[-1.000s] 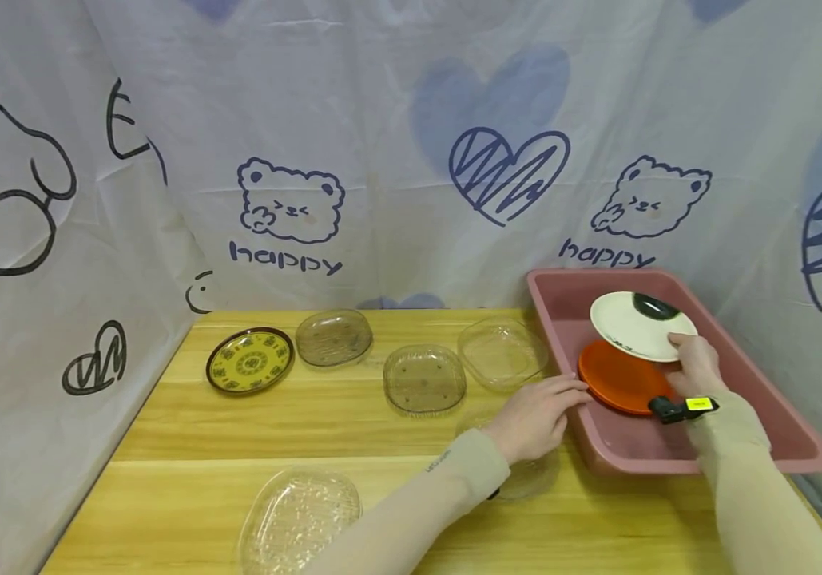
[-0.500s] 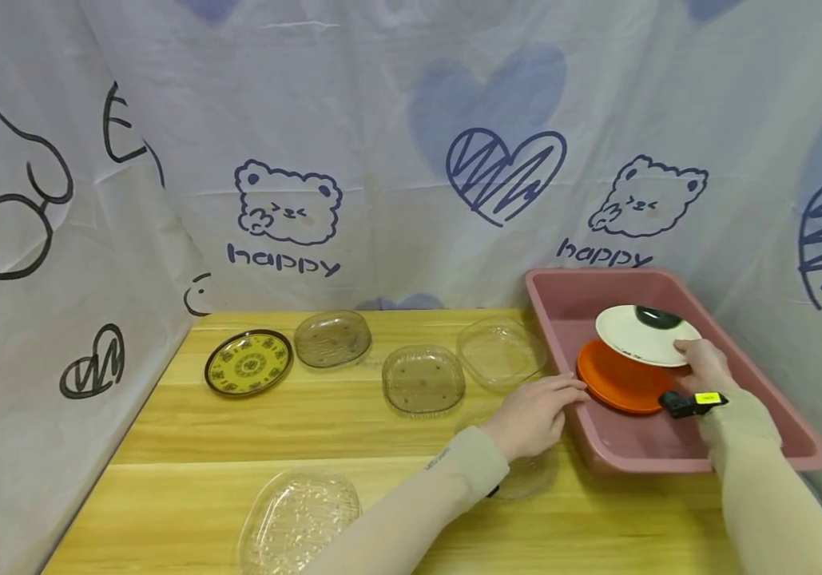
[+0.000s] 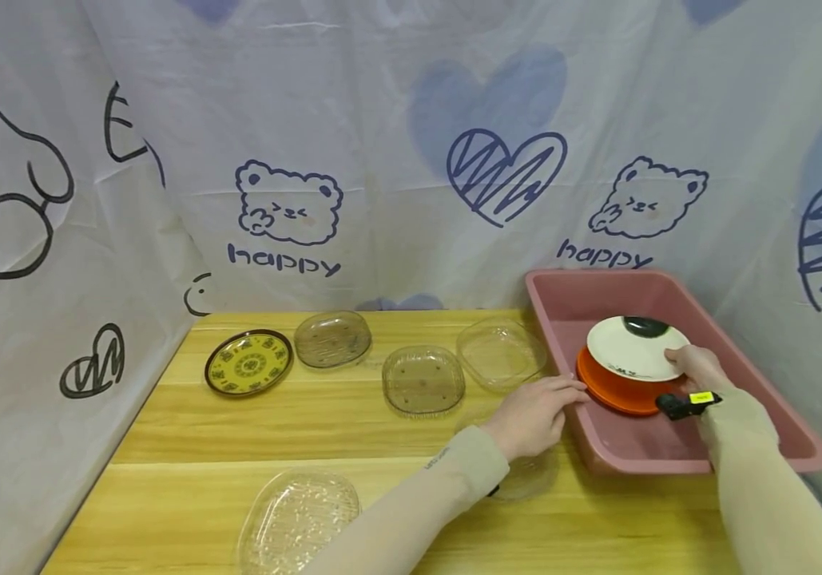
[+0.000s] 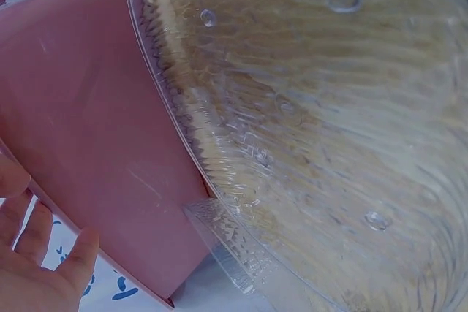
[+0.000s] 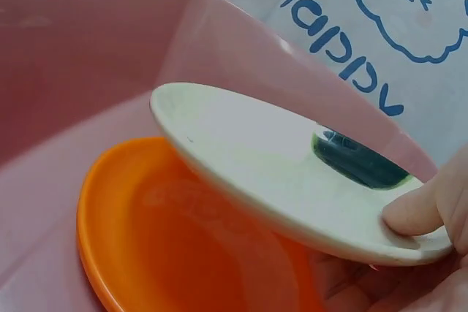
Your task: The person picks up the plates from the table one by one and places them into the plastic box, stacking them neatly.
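Inside the pink tub (image 3: pixel 741 407), my right hand (image 3: pixel 701 367) pinches the right edge of a white plate (image 3: pixel 637 351) with a dark green patch. The thumb is on the plate's upper face, with fingers beneath. An orange plate (image 5: pixel 197 231) lies under it on the tub floor, partly covered; the white plate is tilted over it in the right wrist view. My left hand (image 3: pixel 536 415) grips the tub's left rim, with fingertips (image 4: pixel 88 242) along the edge in the left wrist view. A clear plastic plate (image 4: pixel 314 107) is below that hand, largely hidden by the arm in the head view.
On the wooden table (image 3: pixel 188 471) stand a yellow patterned plate (image 3: pixel 248 363), an oval clear plate (image 3: pixel 334 339), a greyish clear plate (image 3: pixel 423 382) and a clear plate (image 3: pixel 500 351) beside the tub. A larger clear plate (image 3: pixel 299 519) is near the front edge. Printed cloth hangs behind.
My right hand has lowered the white plate, which now overlaps more of the orange plate. My left hand has stayed at the tub's rim.
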The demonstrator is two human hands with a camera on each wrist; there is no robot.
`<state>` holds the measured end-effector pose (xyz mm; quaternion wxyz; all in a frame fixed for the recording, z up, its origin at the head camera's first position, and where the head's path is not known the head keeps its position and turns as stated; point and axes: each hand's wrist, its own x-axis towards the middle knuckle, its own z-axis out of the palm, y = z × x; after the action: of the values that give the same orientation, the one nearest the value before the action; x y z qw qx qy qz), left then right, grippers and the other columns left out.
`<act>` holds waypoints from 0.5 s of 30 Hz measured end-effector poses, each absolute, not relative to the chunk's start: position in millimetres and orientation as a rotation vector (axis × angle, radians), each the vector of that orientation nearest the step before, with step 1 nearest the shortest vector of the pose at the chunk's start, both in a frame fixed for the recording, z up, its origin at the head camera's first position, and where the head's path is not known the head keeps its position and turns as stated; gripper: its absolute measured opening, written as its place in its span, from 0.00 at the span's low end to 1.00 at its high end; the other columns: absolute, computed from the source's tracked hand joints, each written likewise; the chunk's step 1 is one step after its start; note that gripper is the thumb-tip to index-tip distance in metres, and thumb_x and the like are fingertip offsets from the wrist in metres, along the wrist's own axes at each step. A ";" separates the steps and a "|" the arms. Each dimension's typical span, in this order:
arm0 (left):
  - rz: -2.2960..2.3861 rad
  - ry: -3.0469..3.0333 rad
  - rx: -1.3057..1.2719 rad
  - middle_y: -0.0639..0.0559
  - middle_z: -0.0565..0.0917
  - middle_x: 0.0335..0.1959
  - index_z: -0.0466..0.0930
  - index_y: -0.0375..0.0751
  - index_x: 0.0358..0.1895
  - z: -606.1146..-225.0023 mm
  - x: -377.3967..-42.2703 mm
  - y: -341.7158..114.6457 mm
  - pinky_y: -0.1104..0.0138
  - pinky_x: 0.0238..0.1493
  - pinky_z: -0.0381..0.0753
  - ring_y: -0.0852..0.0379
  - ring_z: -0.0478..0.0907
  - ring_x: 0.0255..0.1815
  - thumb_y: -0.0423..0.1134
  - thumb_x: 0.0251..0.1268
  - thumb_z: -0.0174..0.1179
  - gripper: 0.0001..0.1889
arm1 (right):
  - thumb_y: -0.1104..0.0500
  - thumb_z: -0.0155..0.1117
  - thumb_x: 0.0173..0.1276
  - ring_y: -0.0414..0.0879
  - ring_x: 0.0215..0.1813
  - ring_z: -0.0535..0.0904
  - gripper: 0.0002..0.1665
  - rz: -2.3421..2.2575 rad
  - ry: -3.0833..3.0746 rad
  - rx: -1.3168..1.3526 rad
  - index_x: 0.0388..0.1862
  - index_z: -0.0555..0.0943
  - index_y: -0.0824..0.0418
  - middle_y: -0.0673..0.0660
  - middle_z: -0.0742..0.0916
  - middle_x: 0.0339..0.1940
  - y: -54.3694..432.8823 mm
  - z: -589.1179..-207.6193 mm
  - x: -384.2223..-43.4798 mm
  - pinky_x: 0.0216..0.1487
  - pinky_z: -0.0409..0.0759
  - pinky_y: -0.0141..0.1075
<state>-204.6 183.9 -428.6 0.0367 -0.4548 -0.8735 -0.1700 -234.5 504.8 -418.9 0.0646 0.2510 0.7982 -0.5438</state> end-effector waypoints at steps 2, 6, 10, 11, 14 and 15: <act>-0.523 -2.683 -1.399 0.65 0.71 0.74 0.75 0.55 0.69 -429.4 -204.3 184.3 0.72 0.80 0.59 0.65 0.63 0.78 0.33 0.73 0.51 0.24 | 0.56 0.41 0.80 0.35 0.22 0.76 0.30 -1.622 2.392 0.791 0.64 0.61 0.83 0.42 0.80 0.19 504.8 -419.8 -234.3 0.24 0.72 0.32; -0.518 -2.677 -1.398 0.64 0.72 0.74 0.75 0.54 0.68 -428.9 -204.7 184.8 0.73 0.80 0.59 0.65 0.63 0.78 0.32 0.73 0.51 0.24 | 0.57 0.40 0.80 0.34 0.24 0.78 0.33 -1.629 2.345 0.844 0.70 0.56 0.84 0.44 0.79 0.20 505.5 -420.7 -235.4 0.28 0.78 0.29; -0.521 -2.677 -1.401 0.64 0.72 0.74 0.75 0.54 0.69 -427.9 -205.2 185.2 0.73 0.80 0.59 0.65 0.63 0.78 0.32 0.74 0.51 0.24 | 0.58 0.43 0.78 0.35 0.21 0.76 0.30 -1.520 2.402 0.844 0.64 0.62 0.85 0.45 0.78 0.19 507.4 -422.2 -236.9 0.26 0.76 0.29; -0.523 -2.678 -1.403 0.64 0.72 0.74 0.75 0.54 0.69 -427.7 -205.1 185.3 0.73 0.80 0.59 0.65 0.63 0.79 0.32 0.74 0.50 0.23 | 0.58 0.43 0.77 0.36 0.20 0.75 0.28 -1.470 2.432 0.833 0.60 0.64 0.85 0.46 0.78 0.18 507.9 -422.6 -237.2 0.24 0.74 0.30; -0.527 -2.683 -1.402 0.64 0.72 0.74 0.75 0.55 0.69 -427.4 -204.8 185.2 0.73 0.80 0.59 0.65 0.62 0.79 0.33 0.74 0.50 0.23 | 0.58 0.44 0.76 0.37 0.19 0.74 0.25 -1.396 2.462 0.822 0.54 0.67 0.82 0.46 0.77 0.18 508.3 -423.7 -237.9 0.23 0.72 0.31; -0.526 -2.684 -1.401 0.64 0.72 0.74 0.75 0.55 0.69 -427.5 -204.7 185.1 0.73 0.80 0.59 0.65 0.62 0.79 0.33 0.75 0.50 0.23 | 0.59 0.44 0.76 0.37 0.19 0.74 0.24 -1.405 2.454 0.828 0.54 0.67 0.83 0.46 0.78 0.18 508.3 -424.1 -238.1 0.24 0.73 0.30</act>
<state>-204.7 185.1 -427.5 0.0343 -0.4556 -0.8729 -0.1710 -238.1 508.3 -424.1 0.0974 0.2796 0.8289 -0.4746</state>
